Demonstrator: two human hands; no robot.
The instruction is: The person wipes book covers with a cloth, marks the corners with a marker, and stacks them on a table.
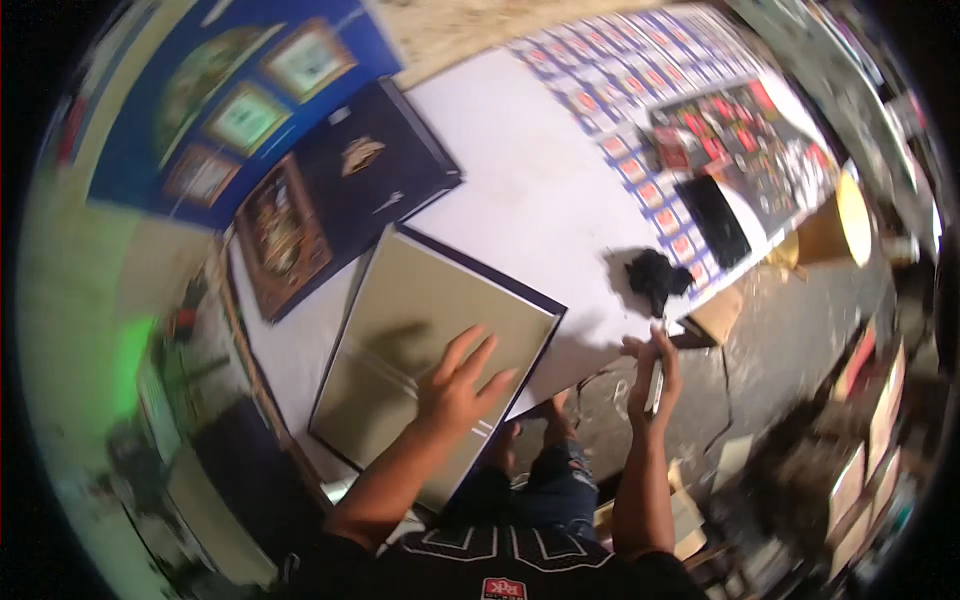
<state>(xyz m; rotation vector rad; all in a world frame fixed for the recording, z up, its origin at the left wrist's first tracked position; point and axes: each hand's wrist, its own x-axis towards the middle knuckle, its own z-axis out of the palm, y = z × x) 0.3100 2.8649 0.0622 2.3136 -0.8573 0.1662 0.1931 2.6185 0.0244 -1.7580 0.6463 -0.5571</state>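
My left hand rests with fingers spread on a greyish-beige board panel edged in white and dark blue. The panel lies tilted across the near edge of the table, two pale strips crossing its face. Over to the right, my right hand is closed around a slim whitish tool; its exact kind is too blurred to make out. Just beyond that hand lies a crumpled black cloth. A dark blue case with an ornate brown picture panel sits behind the board.
The white table carries rows of small printed labels, a dark printed sheet and a flat black object. A blue display board stands far left. At the right are a yellow cone-like roll and cardboard boxes.
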